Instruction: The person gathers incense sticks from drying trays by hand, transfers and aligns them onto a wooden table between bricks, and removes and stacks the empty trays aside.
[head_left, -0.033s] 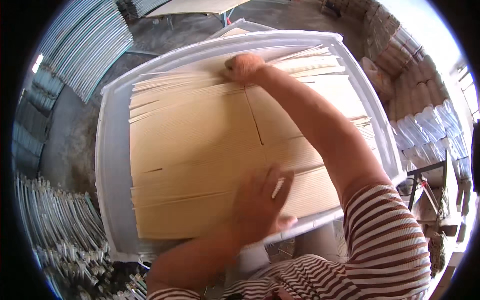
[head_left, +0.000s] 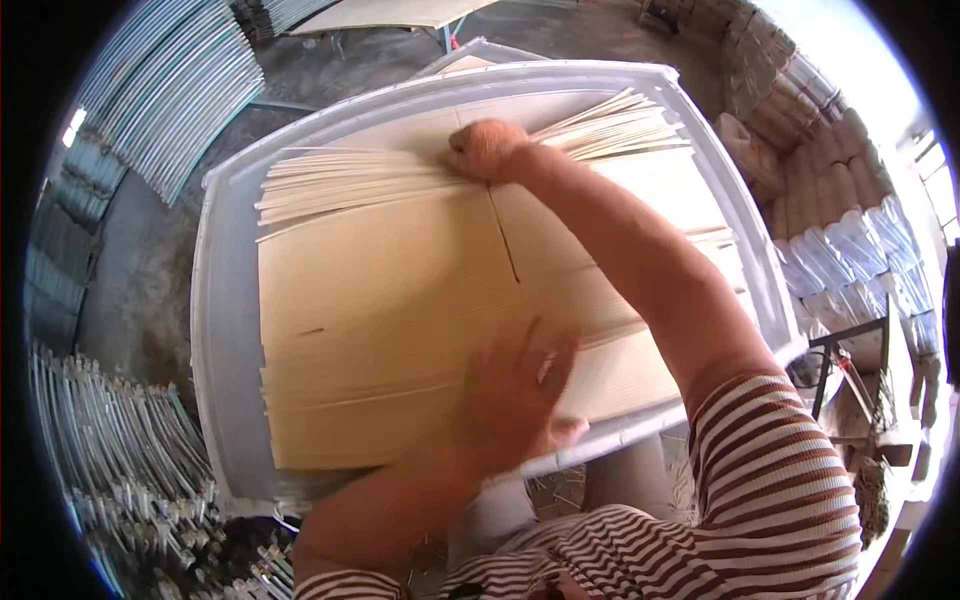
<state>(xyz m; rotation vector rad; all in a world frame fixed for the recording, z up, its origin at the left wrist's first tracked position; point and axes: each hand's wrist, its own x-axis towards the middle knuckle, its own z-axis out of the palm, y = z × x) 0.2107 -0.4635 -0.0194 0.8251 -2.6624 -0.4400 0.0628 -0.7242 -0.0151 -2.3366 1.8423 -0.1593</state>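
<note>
From the head view, the cardboard stack fills mid-frame on a white worktop. The right hand is clenched at its far edge; the left hand, released, lies flat on the near edge, seemingly squaring the sheets. Metal rods lie lower left, on grey floor.

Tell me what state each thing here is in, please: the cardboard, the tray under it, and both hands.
Flattened cardboard sheets: stacked flat, far edges fanned out unevenly.
White tray: lying flat, holding the stack inside its raised rim.
Left hand: fingers spread, palm down on the near part of the stack, blurred.
Right hand: arm stretched out, resting on the fanned far edges.
Metal rod bundles: piled beside the tray.
</note>
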